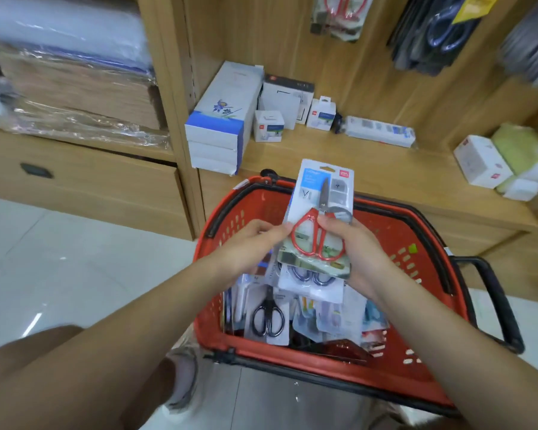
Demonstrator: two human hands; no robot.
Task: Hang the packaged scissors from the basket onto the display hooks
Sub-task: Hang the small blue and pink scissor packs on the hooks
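A pack of red-handled scissors [319, 212] is held upright over the red basket [416, 243]. My left hand [252, 246] pinches the pack's left edge, and my right hand [357, 252] grips its right side with the thumb on the red handles. Under it, more packs lie in the basket, among them blue-handled scissors [311, 279] and black-handled scissors [267, 318]. On the wooden back panel above hang red scissors packs [339, 17] and blue-handled ones [438, 32]; the hooks themselves are out of view.
A wooden shelf [339, 156] behind the basket carries white boxes [221, 119] and small packages. More boxes [482, 161] sit at the right. A drawer unit [75, 181] with wrapped paper stacks stands left. The basket's black handle [497, 302] sticks out right, over tiled floor.
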